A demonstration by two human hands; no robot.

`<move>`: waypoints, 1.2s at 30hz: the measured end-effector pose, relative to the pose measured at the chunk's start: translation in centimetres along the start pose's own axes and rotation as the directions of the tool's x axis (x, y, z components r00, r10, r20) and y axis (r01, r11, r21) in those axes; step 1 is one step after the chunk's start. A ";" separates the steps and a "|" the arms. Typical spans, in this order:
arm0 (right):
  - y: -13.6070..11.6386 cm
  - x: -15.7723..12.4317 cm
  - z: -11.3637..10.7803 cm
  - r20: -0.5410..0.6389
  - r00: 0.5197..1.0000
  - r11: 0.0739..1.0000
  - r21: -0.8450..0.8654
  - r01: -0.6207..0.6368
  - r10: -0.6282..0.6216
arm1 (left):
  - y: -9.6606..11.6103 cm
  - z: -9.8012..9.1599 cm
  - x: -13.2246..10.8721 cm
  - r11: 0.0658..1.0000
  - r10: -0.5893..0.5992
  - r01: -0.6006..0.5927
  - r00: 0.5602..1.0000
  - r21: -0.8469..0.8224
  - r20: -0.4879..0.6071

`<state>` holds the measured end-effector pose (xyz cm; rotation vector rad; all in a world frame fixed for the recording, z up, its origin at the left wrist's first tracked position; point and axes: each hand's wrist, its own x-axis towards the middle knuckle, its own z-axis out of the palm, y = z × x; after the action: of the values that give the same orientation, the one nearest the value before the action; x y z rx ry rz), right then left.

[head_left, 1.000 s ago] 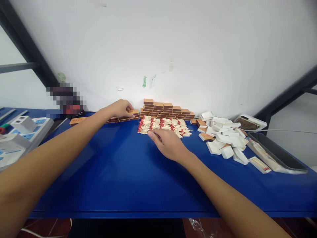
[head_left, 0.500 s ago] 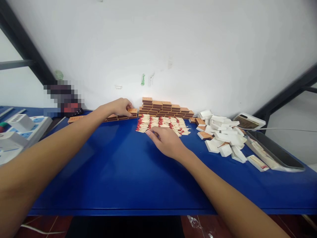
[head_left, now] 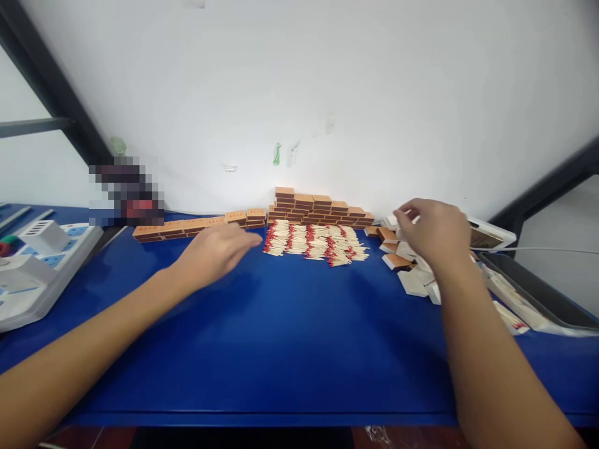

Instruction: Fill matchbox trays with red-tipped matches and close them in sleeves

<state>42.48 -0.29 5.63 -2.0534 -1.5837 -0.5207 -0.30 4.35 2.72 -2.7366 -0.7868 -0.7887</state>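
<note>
My left hand (head_left: 213,252) hovers over the blue table in front of a row of brown matchboxes (head_left: 185,227), fingers stretched out and holding nothing. To its right lie many loose red-tipped matches (head_left: 316,240) in rough bundles. Stacked matchboxes (head_left: 322,209) stand behind them against the wall, stepping down to the right. Over the pile at the right, my right hand (head_left: 437,231) pinches a white matchbox tray (head_left: 390,221) at its left edge between thumb and forefinger. The hand covers much of the white trays (head_left: 412,282) and some brown sleeves (head_left: 396,262).
A white power strip (head_left: 60,255) with plugged-in adapters sits at the left. Behind the pile are a white device (head_left: 491,234) with a cable and a dark tray (head_left: 538,290). A tray of matches (head_left: 512,319) lies by the right forearm. Dark metal bars flank the table.
My left hand has let go of a matchbox on the left row and drawn back toward me. My right hand has moved from the matches to the tray pile at the right.
</note>
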 end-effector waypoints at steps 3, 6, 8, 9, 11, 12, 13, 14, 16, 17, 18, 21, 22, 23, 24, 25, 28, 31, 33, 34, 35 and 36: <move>4.3 0.8 0.3 -0.037 0.998 0.997 -0.059 -0.056 0.054 | 1.0 0.0 -2.2 0.998 -0.018 0.014 0.997 -0.060 -0.069; 7.1 0.9 1.3 -0.007 1.000 0.990 -0.143 0.008 -0.009 | 1.4 -0.1 -2.5 0.985 -0.122 0.111 0.989 -0.131 -0.079; 8.3 0.8 2.1 0.005 1.000 0.985 -0.175 -0.003 0.004 | 1.7 -0.2 -2.3 0.981 -0.123 0.107 0.988 -0.161 -0.097; 8.7 0.8 2.5 0.016 1.000 0.984 -0.176 -0.001 0.004 | 1.9 -0.2 -2.2 0.982 -0.105 0.087 0.990 -0.167 -0.097; 9.3 0.6 3.0 0.038 0.999 0.987 -0.159 0.009 -0.003 | 2.4 -0.1 -2.1 0.985 -0.054 0.039 0.995 -0.167 -0.083; 9.4 0.6 3.1 0.050 0.999 0.989 -0.144 0.025 -0.018 | 2.6 -0.1 -2.1 0.986 -0.036 0.023 0.997 -0.164 -0.075; 9.4 0.6 3.1 0.053 0.998 0.991 -0.126 0.040 -0.034 | 2.8 0.0 -2.2 0.986 -0.017 0.005 0.997 -0.164 -0.071; 9.3 0.6 2.9 0.051 0.997 0.993 -0.104 0.060 -0.055 | 2.9 0.1 -2.2 0.986 -0.002 -0.010 0.997 -0.166 -0.072; 8.1 0.8 2.2 0.015 0.993 0.992 -0.054 0.116 -0.115 | 3.2 0.2 -2.3 0.984 0.003 -0.016 0.998 -0.180 -0.067; 6.9 0.8 1.6 -0.012 0.988 0.988 -0.023 0.151 -0.151 | 3.3 0.3 -2.4 0.982 -0.006 -0.005 0.998 -0.191 -0.059; 5.4 0.7 1.0 -0.066 0.983 0.985 -0.005 0.172 -0.172 | 3.4 0.4 -2.5 0.979 -0.024 0.014 0.999 -0.205 -0.046; -1.4 -0.9 -0.7 -0.134 0.967 0.957 0.167 0.238 -0.217 | 3.9 0.7 -2.5 0.962 -0.089 0.088 0.996 -0.259 0.007; -4.1 -2.0 -1.1 -0.077 0.957 0.905 0.312 0.290 -0.280 | 4.0 0.7 -2.5 0.955 -0.107 0.109 0.994 -0.275 0.024; -6.7 -3.3 -1.3 -0.003 0.929 0.826 0.456 0.331 -0.370 | 4.2 0.8 -2.5 0.949 -0.122 0.130 0.992 -0.288 0.043; -9.2 -4.8 -1.2 0.080 0.870 0.745 0.557 0.367 -0.487 | 4.3 0.8 -2.5 0.943 -0.134 0.147 0.989 -0.298 0.062; -11.3 -6.3 -1.0 0.127 0.796 0.667 0.630 0.397 -0.593 | 4.4 0.9 -2.5 0.938 -0.143 0.161 0.986 -0.306 0.080; -15.3 -10.1 0.2 0.111 0.658 0.526 0.705 0.476 -0.745 | 4.6 1.0 -2.6 0.929 -0.140 0.179 0.980 -0.324 0.140; -15.8 -11.3 1.2 0.114 0.602 0.474 0.737 0.482 -0.790 | 4.7 1.2 -2.8 0.931 -0.104 0.163 0.976 -0.327 0.192; -14.8 -10.5 1.2 0.139 0.623 0.491 0.752 0.440 -0.770 | 4.7 1.2 -2.8 0.935 -0.087 0.157 0.971 -0.318 0.223; -14.1 -9.8 1.2 0.153 0.649 0.514 0.752 0.413 -0.745 | 4.7 1.2 -2.8 0.937 -0.085 0.160 0.967 -0.311 0.241; -13.2 -8.9 1.2 0.190 0.677 0.560 0.735 0.382 -0.711 | 4.7 1.2 -2.8 0.937 -0.087 0.168 0.961 -0.306 0.261; -12.3 -7.9 1.2 0.232 0.703 0.620 0.696 0.362 -0.672 | 4.6 1.2 -2.7 0.937 -0.090 0.176 0.956 -0.303 0.279</move>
<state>28.60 -3.26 1.95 -1.2154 -2.3041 0.3506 0.74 -0.41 0.12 -3.1588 -0.9835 -0.6379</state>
